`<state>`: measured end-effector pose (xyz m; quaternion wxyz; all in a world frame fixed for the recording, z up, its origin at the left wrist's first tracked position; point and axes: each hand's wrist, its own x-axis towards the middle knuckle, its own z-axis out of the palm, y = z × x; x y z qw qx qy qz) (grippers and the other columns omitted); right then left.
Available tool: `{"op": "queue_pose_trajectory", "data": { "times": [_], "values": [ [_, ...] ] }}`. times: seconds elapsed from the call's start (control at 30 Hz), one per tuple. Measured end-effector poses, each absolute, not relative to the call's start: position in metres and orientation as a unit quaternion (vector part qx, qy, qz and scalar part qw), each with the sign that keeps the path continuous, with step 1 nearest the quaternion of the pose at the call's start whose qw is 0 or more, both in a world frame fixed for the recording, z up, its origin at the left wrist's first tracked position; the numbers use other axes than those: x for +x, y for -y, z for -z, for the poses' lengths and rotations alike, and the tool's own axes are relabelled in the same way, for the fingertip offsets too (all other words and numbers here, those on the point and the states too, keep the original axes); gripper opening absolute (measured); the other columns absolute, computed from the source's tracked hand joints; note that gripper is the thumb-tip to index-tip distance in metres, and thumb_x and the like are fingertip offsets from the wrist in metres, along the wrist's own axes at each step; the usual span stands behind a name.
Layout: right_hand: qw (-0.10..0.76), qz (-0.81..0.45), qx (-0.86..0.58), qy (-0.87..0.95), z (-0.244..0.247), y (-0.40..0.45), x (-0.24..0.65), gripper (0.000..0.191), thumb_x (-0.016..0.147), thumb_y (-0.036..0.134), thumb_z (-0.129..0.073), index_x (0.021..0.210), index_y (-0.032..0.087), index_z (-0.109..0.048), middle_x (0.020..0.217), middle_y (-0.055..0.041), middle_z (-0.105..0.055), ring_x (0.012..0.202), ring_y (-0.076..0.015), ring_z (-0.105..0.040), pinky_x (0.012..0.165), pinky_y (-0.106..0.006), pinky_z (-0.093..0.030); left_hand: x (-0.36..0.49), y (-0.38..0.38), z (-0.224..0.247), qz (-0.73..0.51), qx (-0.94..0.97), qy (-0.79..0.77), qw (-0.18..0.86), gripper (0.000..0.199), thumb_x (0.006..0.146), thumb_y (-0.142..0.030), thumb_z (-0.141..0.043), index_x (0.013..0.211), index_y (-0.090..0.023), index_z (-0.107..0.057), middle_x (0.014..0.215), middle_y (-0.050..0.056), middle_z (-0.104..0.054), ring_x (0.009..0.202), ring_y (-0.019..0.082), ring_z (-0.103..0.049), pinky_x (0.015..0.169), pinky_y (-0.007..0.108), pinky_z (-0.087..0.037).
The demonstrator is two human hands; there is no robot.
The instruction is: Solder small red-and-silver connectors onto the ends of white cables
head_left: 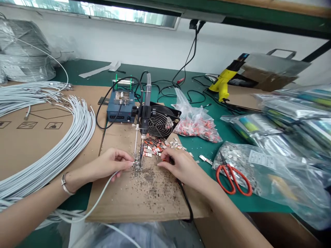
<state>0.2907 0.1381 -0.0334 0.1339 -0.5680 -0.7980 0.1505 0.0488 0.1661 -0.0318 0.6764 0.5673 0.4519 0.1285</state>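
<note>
My left hand [113,162] is closed in a pinch on a light grey cable [102,193], its end close to the tip of an upright soldering iron [145,119] on a stand. Solder scraps [137,168] lie heaped below the tip. Across from it, my right hand [181,167] has thumb and forefinger drawn together beside a pile of small orange-and-silver connectors [152,146]. Something thin and metallic shows at those fingertips, too small to name. Cardboard [116,206] with scattered dark specks lies under both hands.
Behind the iron stand a blue soldering station [120,110] and a black fan [160,120]. Bundled grey cables [74,137] curve along the left. To the right are a bag of connectors [196,125], red-handled scissors [234,181], a bag of metal parts [238,158] and a yellow heat gun [223,81].
</note>
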Motion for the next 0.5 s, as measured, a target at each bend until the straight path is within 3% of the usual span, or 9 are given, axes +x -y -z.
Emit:
{"op": "queue_pose_trajectory", "data": {
  "times": [0.13,0.23,0.37,0.5],
  "values": [
    [0.173,-0.226,-0.548,0.786,0.027,-0.130,0.286,0.009,0.082,0.018,-0.059,0.073,0.018,-0.055,0.057,0.0027,-0.054,0.051,-0.0133,-0.047,0.049,-0.025,-0.030,0.048,-0.163,0.030,-0.101,0.608,-0.430,0.660,0.022,0.079,-0.031,-0.055,0.085,-0.010,-0.057,0.052,-0.006,-0.045,0.038,0.004,-0.039,0.031,0.012,-0.031],
    [0.228,-0.357,-0.509,0.750,0.029,-0.125,0.275,0.010,0.083,0.021,-0.055,0.074,0.018,-0.055,0.061,0.0012,-0.055,0.053,-0.0119,-0.049,0.047,-0.023,-0.034,0.050,-0.162,0.029,-0.102,0.619,-0.417,0.658,0.022,0.081,-0.032,-0.053,0.084,-0.010,-0.058,0.055,-0.005,-0.046,0.038,0.004,-0.040,0.031,0.011,-0.031],
    [0.289,-0.576,-0.484,0.592,0.041,-0.125,0.257,0.013,0.078,0.026,-0.062,0.077,0.016,-0.055,0.062,0.0010,-0.056,0.052,-0.0103,-0.055,0.047,-0.021,-0.045,0.050,-0.160,0.034,-0.114,0.607,-0.409,0.672,0.026,0.082,-0.032,-0.053,0.093,-0.010,-0.060,0.063,-0.002,-0.053,0.040,0.004,-0.041,0.032,0.012,-0.033],
    [0.339,-0.665,-0.481,0.459,0.050,-0.130,0.248,0.029,0.069,0.034,-0.073,0.081,0.015,-0.055,0.066,-0.0001,-0.061,0.054,-0.0101,-0.062,0.051,-0.019,-0.052,0.049,-0.161,0.037,-0.133,0.585,-0.437,0.670,0.028,0.081,-0.029,-0.054,0.100,-0.010,-0.061,0.061,-0.003,-0.053,0.039,0.003,-0.040,0.031,0.011,-0.032]
  ]
}}
